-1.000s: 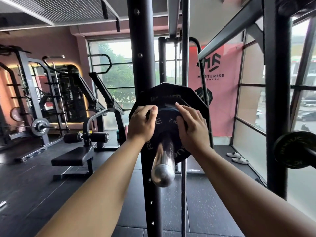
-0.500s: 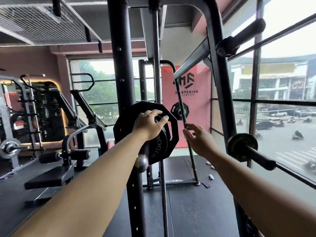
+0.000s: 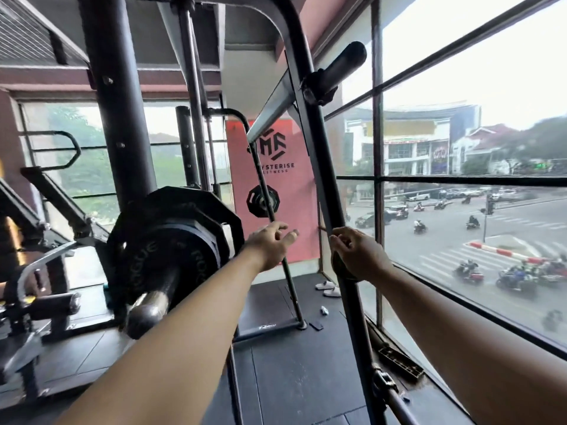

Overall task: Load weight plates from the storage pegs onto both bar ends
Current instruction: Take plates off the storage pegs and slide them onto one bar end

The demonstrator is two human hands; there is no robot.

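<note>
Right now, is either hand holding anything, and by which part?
The right hand grips the small dark round weight plate by its upper rim; the left hand holds nothing.

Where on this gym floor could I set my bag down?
The black rubber floor lies bare between the chrome bar end with its black plates and the slanted black rack upright. The right hand grips a small dark plate there. It is crowded farther back, where white slippers lie by the pink wall, and at left around the black exercise machines.
</note>
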